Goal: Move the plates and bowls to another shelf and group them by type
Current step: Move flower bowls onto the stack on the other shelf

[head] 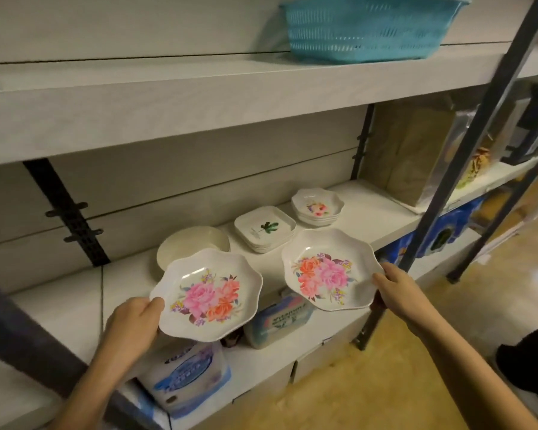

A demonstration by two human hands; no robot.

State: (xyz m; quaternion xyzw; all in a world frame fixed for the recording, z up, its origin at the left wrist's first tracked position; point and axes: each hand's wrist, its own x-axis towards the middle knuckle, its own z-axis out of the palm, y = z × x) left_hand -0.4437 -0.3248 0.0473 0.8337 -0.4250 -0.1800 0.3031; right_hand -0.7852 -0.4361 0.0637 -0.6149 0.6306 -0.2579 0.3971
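On shelf (370, 209), stacked dishes (264, 229), round bowl (193, 243)

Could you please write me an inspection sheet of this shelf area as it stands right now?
Surface: middle shelf, pale board with bare patches.
Job's things: left floral plate and right floral plate, both held above the shelf's front edge; on the shelf, a round cream bowl, a stack of square leaf dishes, a stack of small floral dishes.
Clutter: brown paper bag at the shelf's right end; tissue packs on the shelf below.
Grippers: left hand and right hand each grip one plate by its rim.
Cables: nothing seen.
Surroundings: teal basket on the top shelf; wooden floor.
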